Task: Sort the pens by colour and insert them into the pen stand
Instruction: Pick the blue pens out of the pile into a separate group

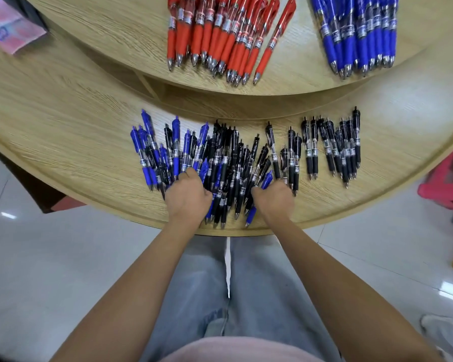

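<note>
Working through mixed pile near table edge with left grip and right grip curled, clamping unclear; risking nudging pens off it.

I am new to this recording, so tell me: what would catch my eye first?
A mixed heap of blue and black pens covers the near edge of the lower table, with the left grip and right grip resting on it. Behind, on the raised tier, lie red pens and blue pens.
</note>
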Available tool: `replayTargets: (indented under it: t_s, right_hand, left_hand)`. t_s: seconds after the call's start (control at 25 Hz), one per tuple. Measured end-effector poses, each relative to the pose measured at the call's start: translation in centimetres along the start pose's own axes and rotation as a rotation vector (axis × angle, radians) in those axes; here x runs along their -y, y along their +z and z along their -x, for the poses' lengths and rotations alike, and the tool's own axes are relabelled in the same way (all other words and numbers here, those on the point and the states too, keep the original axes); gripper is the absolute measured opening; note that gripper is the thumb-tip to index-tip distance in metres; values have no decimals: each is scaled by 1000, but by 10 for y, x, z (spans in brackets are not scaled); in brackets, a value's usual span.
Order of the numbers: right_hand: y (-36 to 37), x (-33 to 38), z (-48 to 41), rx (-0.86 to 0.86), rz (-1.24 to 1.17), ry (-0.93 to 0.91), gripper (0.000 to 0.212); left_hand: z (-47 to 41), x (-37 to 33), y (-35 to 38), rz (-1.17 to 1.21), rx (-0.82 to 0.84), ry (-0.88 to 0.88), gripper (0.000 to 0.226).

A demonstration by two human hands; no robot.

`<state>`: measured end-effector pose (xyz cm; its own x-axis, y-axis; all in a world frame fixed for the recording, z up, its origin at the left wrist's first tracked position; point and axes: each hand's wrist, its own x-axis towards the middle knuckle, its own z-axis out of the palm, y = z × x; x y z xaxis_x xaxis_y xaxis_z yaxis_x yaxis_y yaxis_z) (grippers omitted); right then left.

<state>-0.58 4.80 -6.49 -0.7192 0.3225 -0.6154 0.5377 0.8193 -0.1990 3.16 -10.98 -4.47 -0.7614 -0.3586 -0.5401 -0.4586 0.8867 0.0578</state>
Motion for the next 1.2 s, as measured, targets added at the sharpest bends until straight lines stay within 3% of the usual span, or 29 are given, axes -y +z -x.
replayTargets:
  t_s: [0.28, 0.44, 0.6, 0.96, 1.2]
  right_hand:
    - [-4, -3, 2, -44, -48, -31, 20]
    - [-15, -11, 5, -33, -275, -102, 19]
    - [-54, -9, 12, 73, -496, -292, 17]
    - [-183, 32, -10, -13, -719, -530, 18]
    - [-253, 68, -95, -179, -601, -524, 20]
  left_hand:
    - [2, 3, -2, 6, 5, 42, 27]
    - [12, 14, -13, 303, -89, 57, 36]
    - [29, 2, -43, 635, -116, 162, 51]
    - [1, -130, -140, 861, -192, 442, 43]
    - [-61, -219, -184, 720, -240, 352, 59]
